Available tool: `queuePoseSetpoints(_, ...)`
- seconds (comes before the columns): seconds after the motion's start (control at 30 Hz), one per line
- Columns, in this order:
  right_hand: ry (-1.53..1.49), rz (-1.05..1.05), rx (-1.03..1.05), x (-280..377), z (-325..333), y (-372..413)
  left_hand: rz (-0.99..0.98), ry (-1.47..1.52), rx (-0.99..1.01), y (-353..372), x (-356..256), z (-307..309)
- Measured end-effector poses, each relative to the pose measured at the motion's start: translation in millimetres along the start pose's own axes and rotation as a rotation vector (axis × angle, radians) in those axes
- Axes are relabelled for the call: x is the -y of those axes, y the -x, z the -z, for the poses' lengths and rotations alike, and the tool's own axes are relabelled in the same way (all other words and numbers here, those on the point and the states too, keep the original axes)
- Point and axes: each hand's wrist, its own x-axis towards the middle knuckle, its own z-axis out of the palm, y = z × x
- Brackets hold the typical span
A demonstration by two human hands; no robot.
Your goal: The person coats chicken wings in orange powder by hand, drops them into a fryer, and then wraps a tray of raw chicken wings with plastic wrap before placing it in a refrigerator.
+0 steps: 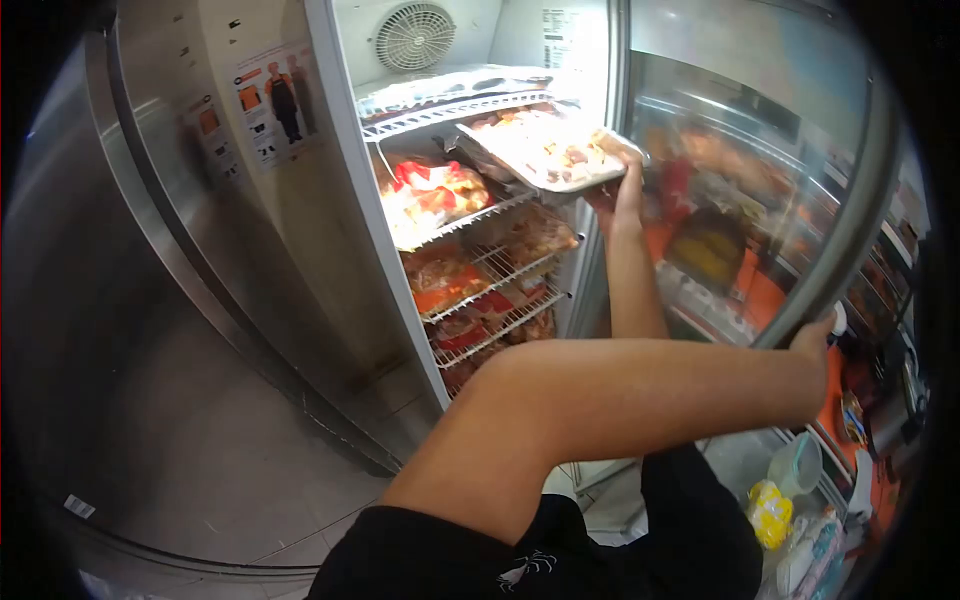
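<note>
A metal tray (560,180) of pale, chopped food (550,140) is tilted at the upper shelf of an open upright fridge. My right hand (624,185) grips the tray's near right corner, thumb on the rim and fingers underneath. The tray's far end is over the shelf, beside a bag with red markings (430,195). My left arm crosses in front of my right arm. At the far right my left hand (815,340) is closed round the edge of the glass fridge door (730,200); its fingers are partly hidden.
Wire shelves (490,290) below hold packed meat (440,275). A fan (415,37) is at the fridge's back. A steel door (180,400) fills the left. At lower right are a translucent container (795,463), a yellow package (770,513) and an orange counter.
</note>
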Motion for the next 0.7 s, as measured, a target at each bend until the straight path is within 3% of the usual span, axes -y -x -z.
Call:
queuePoseSetpoints(0.1, 0.028, -0.158, -0.108, -32.2, -41.1, -74.4, -0.032, -0.109, 0.059, 1.4, 5.6, 0.7)
queuePoseSetpoints(0.17, 0.345, -0.095, -0.296, -50.2, -52.6, -101.2, 0.011, -0.167, 0.038, 27.0, 8.1, 2.4)
queuePoseSetpoints(0.2, 0.539, 0.055, -0.264, -40.2, -55.0, -82.0, 0.035, -0.192, 0.018, 32.7, 7.5, 1.7)
queuePoseSetpoints(0.23, 0.545, 0.046, -0.269, -48.9, -43.6, -69.6, 0.033, -0.181, 0.016, 27.7, 1.1, -2.9)
queuePoseSetpoints(0.3, 0.737, 0.570, -0.235, -72.1, -8.3, -51.5, 0.073, -0.545, 0.052, 26.0, -5.1, -9.8)
queuePoseSetpoints(0.33, 0.596, 0.504, -0.052, -77.5, 8.4, -1.4, 0.089, -0.660, 0.064, 32.9, -3.5, -11.0)
queuePoseSetpoints(0.4, 0.558, 0.398, 0.004, -137.3, 73.3, 85.6, 0.014, -0.665, 0.019, 92.0, 12.5, -10.6)
queuePoseSetpoints(0.43, 0.822, 0.374, 0.187, -166.6, 129.4, 132.9, 0.016, -0.655, 0.020, 85.3, 0.9, -16.0)
queuePoseSetpoints(0.47, 0.944, 0.175, 0.276, -186.3, 168.4, 196.6, 0.081, -0.822, 0.038, 74.1, -20.1, -23.6)
queuePoseSetpoints(0.53, 1.064, -0.207, 0.381, -205.6, 238.8, 308.2, 0.152, -0.538, -0.052, 89.2, -29.7, -32.0)
queuePoseSetpoints(0.63, 1.177, -0.699, 0.431, -187.1, 325.1, 440.2, 0.266, 0.492, -0.290, 166.1, -41.3, -35.3)
queuePoseSetpoints(0.7, 1.255, -0.931, 0.418, -162.7, 367.7, 498.6, 0.170, 1.224, -0.614, 206.9, -60.9, -47.8)
